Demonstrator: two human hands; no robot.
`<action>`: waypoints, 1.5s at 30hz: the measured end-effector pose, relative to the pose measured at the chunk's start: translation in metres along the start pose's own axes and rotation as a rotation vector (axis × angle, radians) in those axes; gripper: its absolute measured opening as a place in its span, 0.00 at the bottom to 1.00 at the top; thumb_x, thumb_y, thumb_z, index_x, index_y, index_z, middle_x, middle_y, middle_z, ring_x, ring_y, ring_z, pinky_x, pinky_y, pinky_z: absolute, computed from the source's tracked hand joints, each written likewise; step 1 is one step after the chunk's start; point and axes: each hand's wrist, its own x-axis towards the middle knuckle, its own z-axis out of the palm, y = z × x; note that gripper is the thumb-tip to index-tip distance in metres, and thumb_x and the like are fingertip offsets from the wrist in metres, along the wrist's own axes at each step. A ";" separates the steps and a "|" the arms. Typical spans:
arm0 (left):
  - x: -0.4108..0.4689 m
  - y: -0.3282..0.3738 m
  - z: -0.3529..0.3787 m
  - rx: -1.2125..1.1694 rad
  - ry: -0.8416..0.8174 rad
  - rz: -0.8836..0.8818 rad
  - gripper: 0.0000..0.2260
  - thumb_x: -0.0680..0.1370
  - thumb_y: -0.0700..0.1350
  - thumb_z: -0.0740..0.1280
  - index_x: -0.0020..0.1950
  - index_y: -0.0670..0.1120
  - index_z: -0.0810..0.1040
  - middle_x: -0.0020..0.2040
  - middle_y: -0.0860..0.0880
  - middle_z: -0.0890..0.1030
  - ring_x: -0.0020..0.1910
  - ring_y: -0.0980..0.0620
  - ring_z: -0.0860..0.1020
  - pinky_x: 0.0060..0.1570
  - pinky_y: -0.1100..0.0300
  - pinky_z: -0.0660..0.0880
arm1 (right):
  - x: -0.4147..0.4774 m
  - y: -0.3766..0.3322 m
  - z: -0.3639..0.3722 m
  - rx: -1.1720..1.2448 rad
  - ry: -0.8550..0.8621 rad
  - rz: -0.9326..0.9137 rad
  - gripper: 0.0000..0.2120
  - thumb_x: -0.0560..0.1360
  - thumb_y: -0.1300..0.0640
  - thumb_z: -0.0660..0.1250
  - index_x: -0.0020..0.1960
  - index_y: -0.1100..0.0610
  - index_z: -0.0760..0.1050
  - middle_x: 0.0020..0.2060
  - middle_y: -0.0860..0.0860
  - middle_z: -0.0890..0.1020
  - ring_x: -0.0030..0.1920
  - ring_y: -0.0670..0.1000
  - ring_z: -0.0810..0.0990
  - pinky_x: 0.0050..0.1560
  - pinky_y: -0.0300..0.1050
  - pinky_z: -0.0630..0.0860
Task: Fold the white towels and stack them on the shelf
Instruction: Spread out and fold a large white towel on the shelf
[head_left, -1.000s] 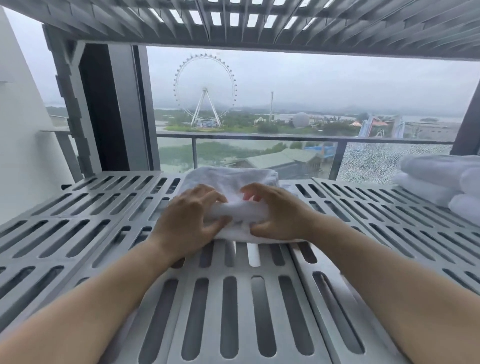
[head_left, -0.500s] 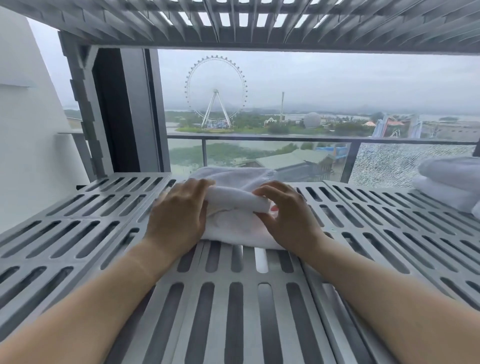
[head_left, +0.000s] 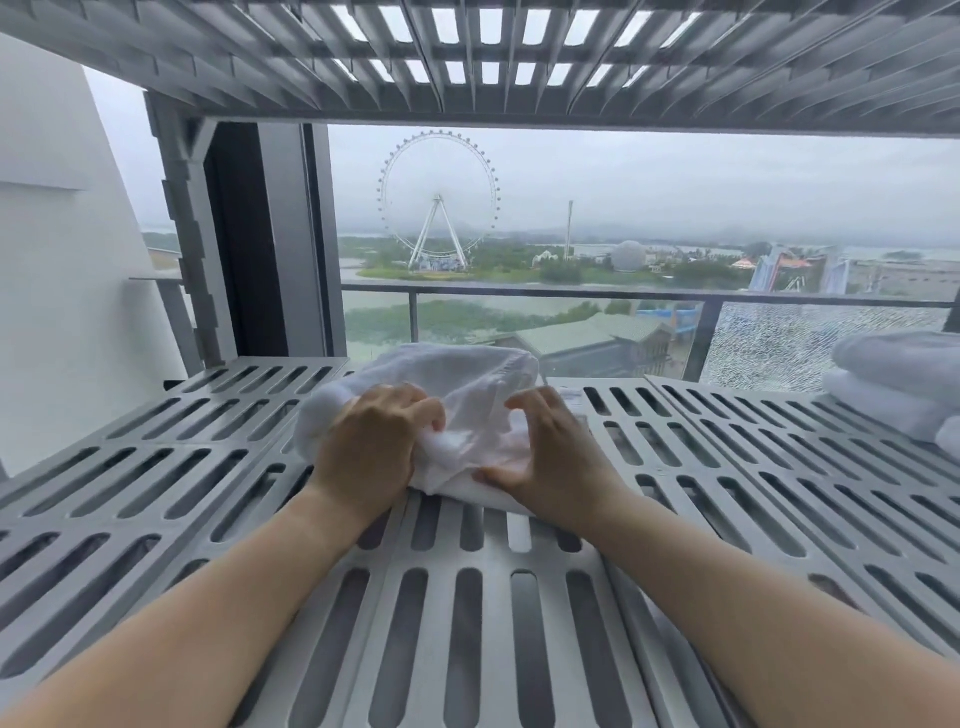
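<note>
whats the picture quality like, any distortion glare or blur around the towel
Head view: wide-angle distortion fans the shelf slats outward; head view again, flat overcast daylight, no glare or hard shadows; the towel washes out pale between the left hand and right hand; the stack at the right edge looks soft.

A high-rise balcony, with slotted shelf (head_left: 156, 467), glass railing (head_left: 623, 297) and distant Ferris wheel (head_left: 439, 197).

No text, label, brand, number or sign can be read anywhere. The white towel (head_left: 467, 395) and the grey slotted shelf (head_left: 291, 364) show plain surfaces, and the buildings (head_left: 597, 338) beyond the window are too small and hazy to read.
</note>
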 end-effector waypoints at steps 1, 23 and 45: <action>-0.001 0.001 0.000 -0.013 -0.008 0.010 0.09 0.71 0.33 0.65 0.44 0.47 0.78 0.47 0.49 0.80 0.47 0.44 0.78 0.50 0.45 0.74 | 0.000 -0.001 0.000 -0.012 -0.020 0.022 0.32 0.65 0.45 0.74 0.62 0.59 0.67 0.57 0.52 0.71 0.54 0.52 0.73 0.50 0.36 0.66; 0.020 0.031 -0.024 0.231 -0.090 0.127 0.11 0.74 0.42 0.62 0.56 0.51 0.69 0.53 0.49 0.74 0.49 0.47 0.75 0.35 0.58 0.68 | 0.006 0.004 -0.056 -0.428 -0.293 -0.122 0.11 0.73 0.61 0.63 0.53 0.54 0.80 0.49 0.53 0.81 0.50 0.53 0.78 0.47 0.39 0.71; 0.025 0.029 -0.017 0.260 -0.025 0.096 0.08 0.75 0.40 0.64 0.52 0.50 0.76 0.60 0.48 0.73 0.55 0.46 0.75 0.40 0.53 0.78 | 0.020 0.011 -0.048 -0.589 -0.328 -0.106 0.11 0.75 0.63 0.61 0.56 0.61 0.75 0.49 0.56 0.78 0.53 0.58 0.78 0.51 0.49 0.75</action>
